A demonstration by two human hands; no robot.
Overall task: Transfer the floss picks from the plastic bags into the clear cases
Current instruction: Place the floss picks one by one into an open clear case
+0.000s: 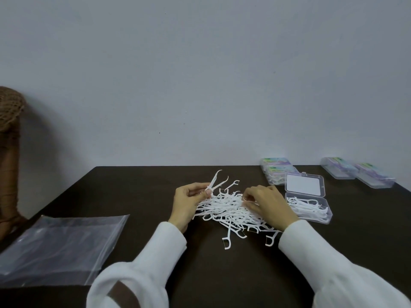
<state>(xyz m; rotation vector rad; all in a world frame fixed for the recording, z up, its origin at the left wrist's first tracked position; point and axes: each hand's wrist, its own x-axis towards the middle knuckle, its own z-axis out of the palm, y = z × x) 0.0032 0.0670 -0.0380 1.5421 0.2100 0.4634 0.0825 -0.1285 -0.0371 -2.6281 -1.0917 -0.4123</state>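
Note:
A loose pile of white floss picks (226, 210) lies in the middle of the dark table (222, 270). My left hand (188, 202) pinches a few floss picks at the pile's left edge, their pointed ends sticking up. At the pile's right side, my right hand (270, 204) pinches a pick with curled fingers. Just right of it stands an open clear case (308, 202) with several picks in its lower half and its lid laid back. An empty clear plastic bag (57, 247) lies flat at the front left.
Two closed clear cases (277, 170) with coloured labels sit behind the open one, and two more closed cases (358, 173) lie at the back right near the table edge. A brown woven object (9, 138) stands at the far left. A grey wall rises behind the table.

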